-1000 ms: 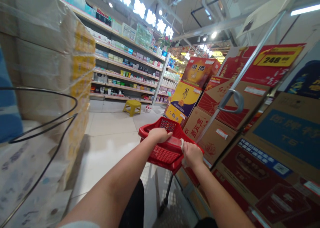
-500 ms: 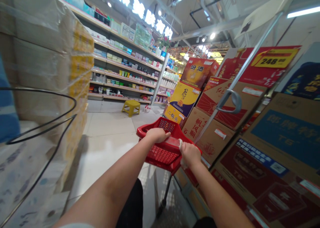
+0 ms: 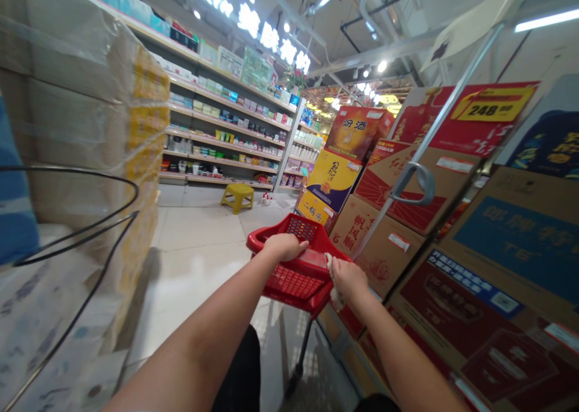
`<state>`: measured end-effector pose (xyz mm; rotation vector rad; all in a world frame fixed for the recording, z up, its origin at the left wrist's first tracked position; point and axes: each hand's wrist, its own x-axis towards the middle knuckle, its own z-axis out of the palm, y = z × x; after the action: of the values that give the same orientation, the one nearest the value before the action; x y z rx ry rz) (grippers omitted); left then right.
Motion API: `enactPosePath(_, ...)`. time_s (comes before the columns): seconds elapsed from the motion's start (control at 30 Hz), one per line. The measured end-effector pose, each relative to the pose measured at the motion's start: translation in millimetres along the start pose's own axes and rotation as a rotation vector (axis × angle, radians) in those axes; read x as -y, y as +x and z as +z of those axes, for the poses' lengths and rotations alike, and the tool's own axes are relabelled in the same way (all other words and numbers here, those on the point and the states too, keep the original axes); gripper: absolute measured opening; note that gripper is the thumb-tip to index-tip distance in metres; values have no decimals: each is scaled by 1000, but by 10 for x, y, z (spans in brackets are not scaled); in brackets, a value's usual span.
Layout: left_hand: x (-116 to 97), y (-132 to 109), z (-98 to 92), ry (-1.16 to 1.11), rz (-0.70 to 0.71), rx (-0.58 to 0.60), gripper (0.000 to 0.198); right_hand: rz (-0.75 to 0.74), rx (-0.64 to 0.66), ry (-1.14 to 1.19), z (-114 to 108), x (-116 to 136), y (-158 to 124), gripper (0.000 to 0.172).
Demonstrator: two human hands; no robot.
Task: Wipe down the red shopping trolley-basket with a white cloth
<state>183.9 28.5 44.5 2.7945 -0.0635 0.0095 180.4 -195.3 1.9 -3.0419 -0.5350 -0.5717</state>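
In a shop aisle, between plastic-wrapped stacked packages (image 3: 81,122) and a tall stack of printed cardboard boxes (image 3: 425,216), a red plastic mesh basket cart (image 3: 296,282) is held before the body. Its near rim is gripped by the left hand (image 3: 286,247); a crumpled white cloth (image 3: 335,297) is clasped by the right hand (image 3: 350,280) at the rim's right end. A squat yellow plastic stool (image 3: 237,193) is seen beyond, on pale floor tiles (image 3: 203,237).

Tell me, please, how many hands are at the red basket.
2: the left hand on the near rim of the red basket, the right hand holding a white cloth farther right. No others show.
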Motion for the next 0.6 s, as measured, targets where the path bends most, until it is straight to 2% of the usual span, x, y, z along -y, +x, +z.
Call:
enactPosePath(0.1,-17,-4,3,3,1,1,72,0,32,-2,-52,-27,104,53)
enactPosePath(0.17,-15,-6,2,2,4,-3,71,21,-5,-13,9,-9,31,53)
enactPosePath(0.23,-3,-9,-5,-1,6,-4,71,-27,-133,-10,111,10,-114,50)
enactPosePath(0.33,14,-10,-18,-7,6,-3,71,-198,-329,18,216,-4,-284,43)
enactPosePath(0.37,14,-9,-20,-8,7,-4,71,-216,-320,16,217,-19,-292,42)
enactPosePath(0.43,4,-4,-17,-10,9,-5,72,-148,-175,-14,166,-56,-218,44)
enactPosePath(0.53,-24,6,-2,-7,5,-3,71,-41,60,-54,37,-115,44,48)
enactPosePath(0.6,-34,10,5,-3,2,-2,71,-65,125,-53,-25,-135,202,42)
